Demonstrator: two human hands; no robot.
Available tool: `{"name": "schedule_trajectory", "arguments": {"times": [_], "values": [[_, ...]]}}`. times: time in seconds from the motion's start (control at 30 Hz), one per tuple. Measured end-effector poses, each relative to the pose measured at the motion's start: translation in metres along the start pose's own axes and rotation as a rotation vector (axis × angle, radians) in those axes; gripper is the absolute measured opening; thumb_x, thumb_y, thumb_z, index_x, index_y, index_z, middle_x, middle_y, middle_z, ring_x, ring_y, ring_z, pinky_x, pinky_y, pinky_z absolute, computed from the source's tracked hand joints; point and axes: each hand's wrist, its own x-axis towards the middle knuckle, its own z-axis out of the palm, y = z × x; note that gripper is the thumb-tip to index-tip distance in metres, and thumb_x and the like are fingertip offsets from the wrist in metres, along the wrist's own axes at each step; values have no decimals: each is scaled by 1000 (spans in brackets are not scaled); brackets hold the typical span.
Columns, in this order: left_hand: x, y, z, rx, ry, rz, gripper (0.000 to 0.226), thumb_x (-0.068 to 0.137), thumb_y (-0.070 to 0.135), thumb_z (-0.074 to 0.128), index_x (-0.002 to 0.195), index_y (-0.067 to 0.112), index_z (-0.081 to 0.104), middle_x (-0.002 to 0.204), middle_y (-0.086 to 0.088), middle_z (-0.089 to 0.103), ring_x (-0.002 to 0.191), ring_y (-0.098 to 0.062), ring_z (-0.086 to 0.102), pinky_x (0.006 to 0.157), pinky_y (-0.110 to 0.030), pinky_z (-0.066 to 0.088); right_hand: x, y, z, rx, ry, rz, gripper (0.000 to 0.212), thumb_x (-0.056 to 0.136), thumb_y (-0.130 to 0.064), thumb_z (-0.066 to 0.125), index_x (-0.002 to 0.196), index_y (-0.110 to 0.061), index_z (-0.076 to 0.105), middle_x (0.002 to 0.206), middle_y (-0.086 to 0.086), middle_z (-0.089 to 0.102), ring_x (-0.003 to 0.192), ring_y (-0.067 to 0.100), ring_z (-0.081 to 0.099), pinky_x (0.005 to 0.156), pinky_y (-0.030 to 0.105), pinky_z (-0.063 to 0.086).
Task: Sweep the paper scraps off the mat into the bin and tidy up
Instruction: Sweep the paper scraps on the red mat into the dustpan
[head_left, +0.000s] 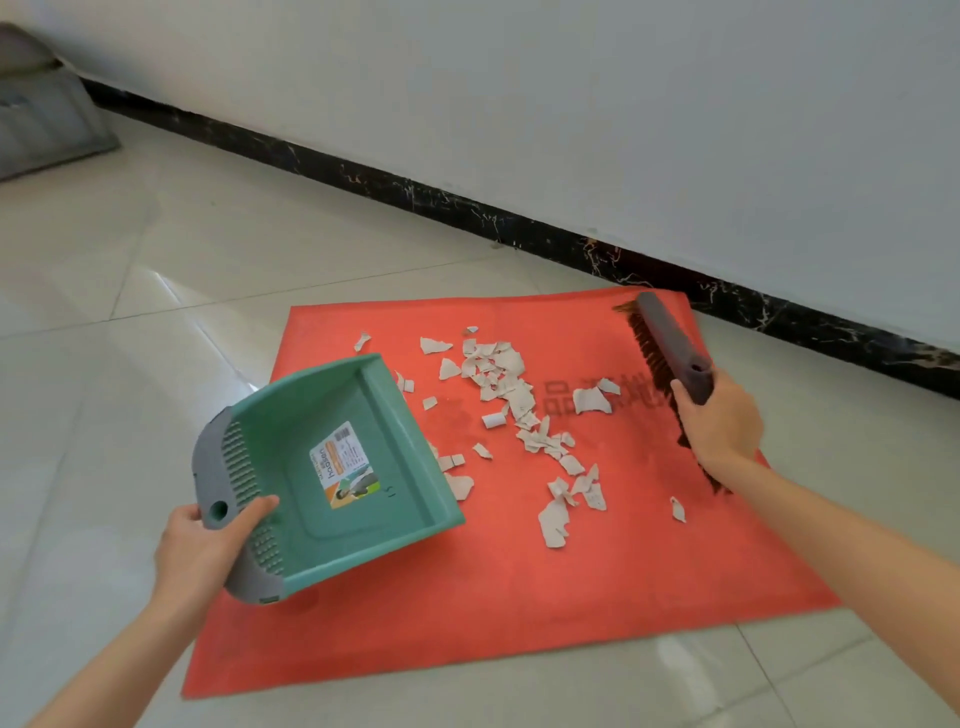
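A red mat (519, 597) lies on the tiled floor with several torn white paper scraps (519, 405) strewn across its middle. My left hand (202, 545) grips the grey rear rim of a green dustpan (332, 467), which is tilted with its open lip over the mat's left side, next to the scraps. My right hand (719, 421) grips a grey hand brush (670, 343) with brown bristles, held at the mat's right part, bristles facing the scraps.
A white wall with a black marble skirting (467, 213) runs diagonally just behind the mat. A grey bin (41, 119) stands at the far left against the wall. Pale glossy floor tiles (130, 322) surround the mat.
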Motion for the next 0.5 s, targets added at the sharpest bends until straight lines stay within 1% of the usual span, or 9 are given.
{"name": "schedule_trajectory", "arguments": {"times": [0.07,0.13,0.17,0.27,0.4,0.47,0.5], "values": [[3,-8,1,-24,-17,-31,85,35,64,80,97,10,60,96,-11,69,87,-32,68,78,-55,56,-3,23,-3,-68,0,53,32,91,-36,59,107,-9,59,99,17,66,85,40,62,67,40,46],[-1,-8,2,-46,-26,-37,72,38,59,80,90,11,64,91,-12,71,83,-33,68,78,-54,56,-9,34,-2,-93,-11,111,32,92,-34,59,107,-6,58,101,20,65,86,41,62,67,41,45],[-2,-8,2,-47,-21,-34,69,39,58,79,88,12,64,90,-12,71,83,-32,68,78,-54,56,-13,35,0,-84,-15,137,33,92,-34,60,107,-5,58,101,21,65,86,42,63,67,40,44],[1,-8,3,-47,0,-8,73,43,57,78,96,9,63,94,-11,70,85,-31,67,77,-54,56,-33,18,15,-36,-58,121,32,91,-36,60,104,-7,60,97,19,67,84,41,64,66,39,45],[5,-11,2,-31,16,18,84,39,62,78,103,10,62,96,-9,69,87,-30,67,76,-53,56,-64,-16,37,64,-132,70,27,91,-37,59,96,-10,59,92,12,68,81,36,64,63,36,43],[5,-13,1,-25,29,32,84,40,62,77,103,9,61,95,-8,69,88,-30,67,76,-52,56,-75,-31,42,103,-157,51,25,91,-37,59,95,-12,60,89,9,68,78,33,64,60,34,42],[5,-14,1,-21,34,28,81,42,60,78,103,9,61,95,-9,68,88,-31,66,75,-51,56,-79,-38,43,116,-169,40,25,91,-37,59,97,-12,61,89,8,68,78,32,64,60,35,44]]}}
